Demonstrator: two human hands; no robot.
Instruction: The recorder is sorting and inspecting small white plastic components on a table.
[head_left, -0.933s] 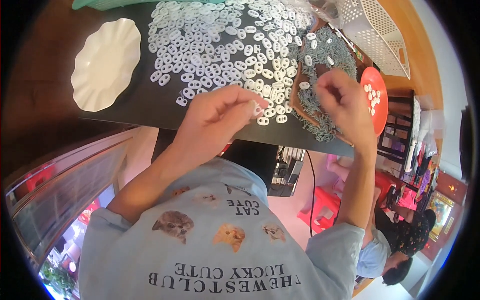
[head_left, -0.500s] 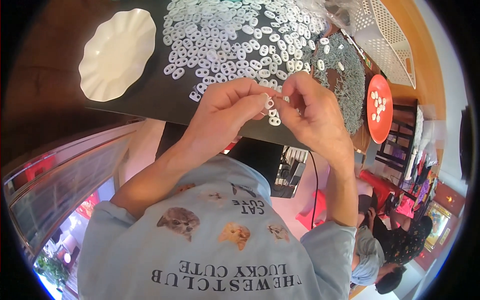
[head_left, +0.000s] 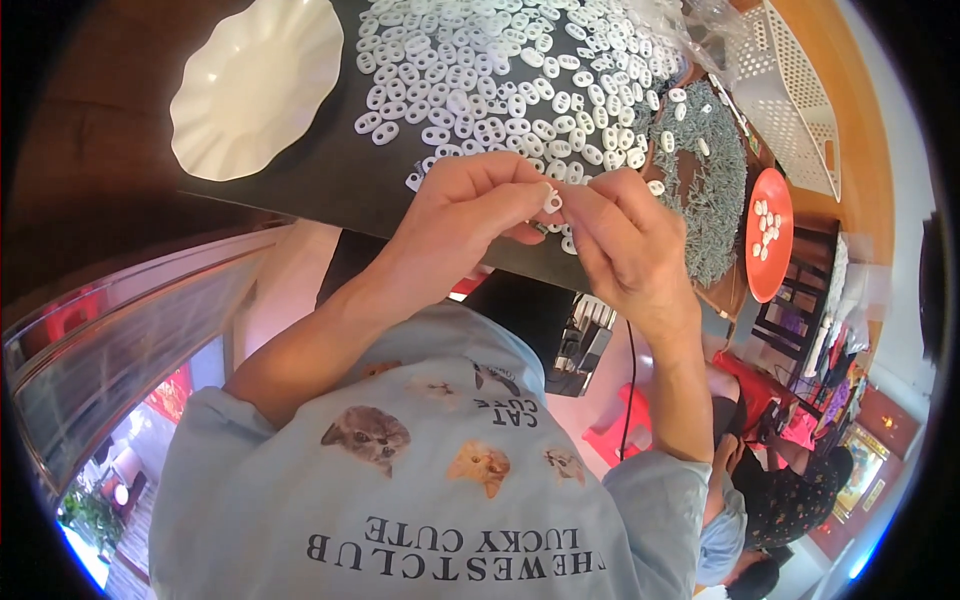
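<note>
Over the table's near edge, both of my hands meet fingertip to fingertip. My left hand (head_left: pixel 455 215) pinches a small white oval plastic piece with a hole (head_left: pixel 552 203) between thumb and forefinger. Right against it, my right hand (head_left: pixel 632 240) has thumb and forefinger pressed together; whatever they hold is too small or hidden to make out. Many like white two-holed oval pieces (head_left: pixel 430 75) lie scattered just beyond my hands, a few partly hidden behind my fingers.
A scalloped cream dish (head_left: pixel 255 90) stands at the far left of the dark table (head_left: pixel 300 195). To the right are a heap of short grey strands (head_left: pixel 715 205), a red plate (head_left: pixel 760 270) with several white pieces and a white perforated basket (head_left: pixel 775 80). Another person (head_left: pixel 795 495) sits lower right.
My right hand has turned and its fingers have closed in on the white piece. The surroundings have shifted slightly in view.
</note>
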